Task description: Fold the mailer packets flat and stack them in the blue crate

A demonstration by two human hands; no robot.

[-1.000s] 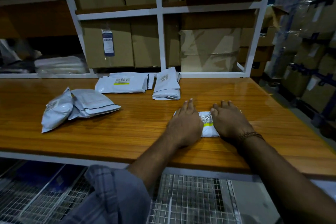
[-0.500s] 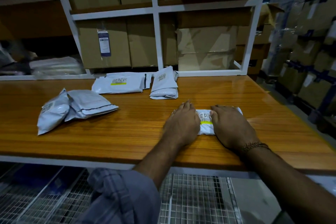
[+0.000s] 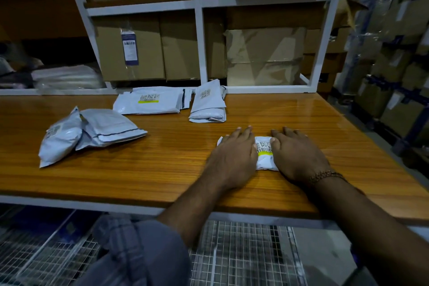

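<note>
Two flat palms pressed one packet [image 3: 264, 153] at the surface's [image 3: 162, 169] 5 o'clock: left hand [image 3: 234, 158] and right hand [image 3: 297, 155] had stayed put, fingers straight. Flattening continued; four packets waited at 10–12 o'clock. Crate unseen.

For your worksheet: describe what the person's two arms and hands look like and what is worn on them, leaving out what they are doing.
Both forearms are bare. The left arm has a grey, faintly checked sleeve pushed up near the elbow. The right wrist carries a bracelet of small brown beads. No gloves, rings or watch show on the left hand or the right hand. No sleeve shows on the right arm.
</note>
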